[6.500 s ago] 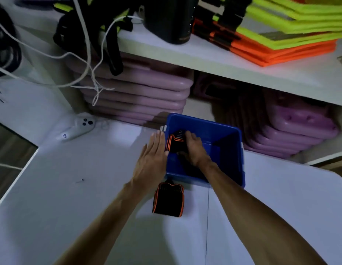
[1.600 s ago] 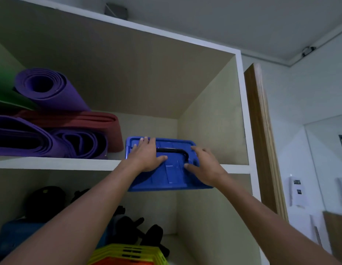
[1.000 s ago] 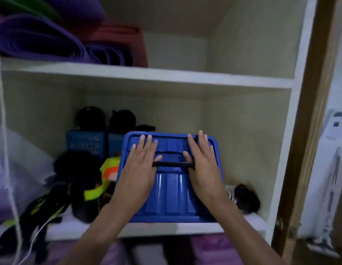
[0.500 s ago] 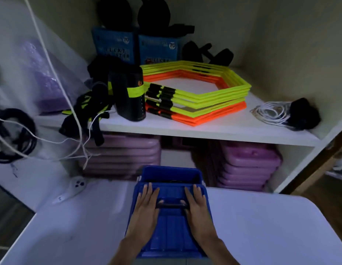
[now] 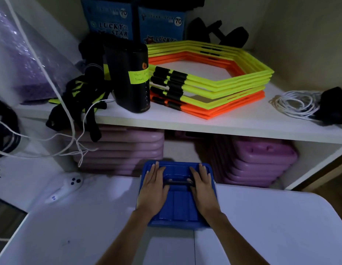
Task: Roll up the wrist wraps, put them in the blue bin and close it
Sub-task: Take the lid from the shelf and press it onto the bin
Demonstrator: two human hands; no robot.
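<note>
Standing on the white table (image 5: 271, 226) in front of the shelf unit (image 5: 223, 124) is the blue bin (image 5: 178, 205), covered by its lid (image 5: 177, 202); its contents cannot be seen. The lid is pressed by the left hand (image 5: 154, 190) and the right hand (image 5: 202, 188), fingers spread flat and gripping nothing, either side of the black handle (image 5: 178, 182). Stacked hexagon rings (image 5: 210, 81) are kept on the shelf above.

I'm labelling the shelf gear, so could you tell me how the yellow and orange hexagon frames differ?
The yellow frames outnumber the orange frames. Yellow ones sit on top and between; orange ones lie lowest and one higher up. Both share the hexagon shape, black clips and the same stack.
</note>
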